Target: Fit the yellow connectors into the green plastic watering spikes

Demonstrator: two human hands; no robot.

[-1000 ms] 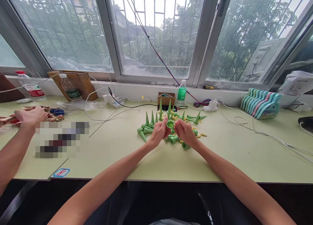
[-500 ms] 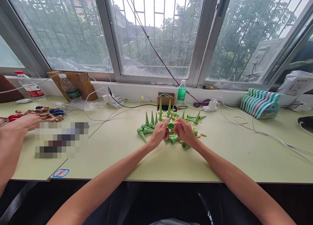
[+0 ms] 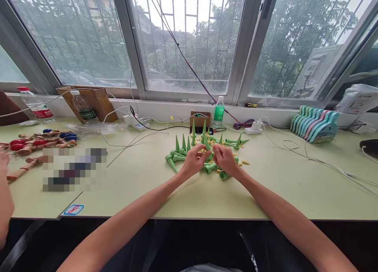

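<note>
This looks like a small workroom for hand work, perhaps a light workshop. A long, plain table (image 3: 280, 189) runs from 9 o'clock to 3 o'clock, seamed at 8 o'clock beside a marked label (image 3: 73, 209). Loose batches of like parts suggest piecework: green cones (image 3: 171, 163) and yellow pieces (image 3: 245, 163) around the centre, wooden pieces with red and blue balls (image 3: 39, 142) at 9 o'clock, where another person's arm (image 3: 5, 209) reaches in. Toward 12 o'clock stand barred windows (image 3: 189, 47), with power strips (image 3: 253, 127) and trailing cables (image 3: 333, 167) below (plus drink bottles (image 3: 219, 111), rather homely).
</note>
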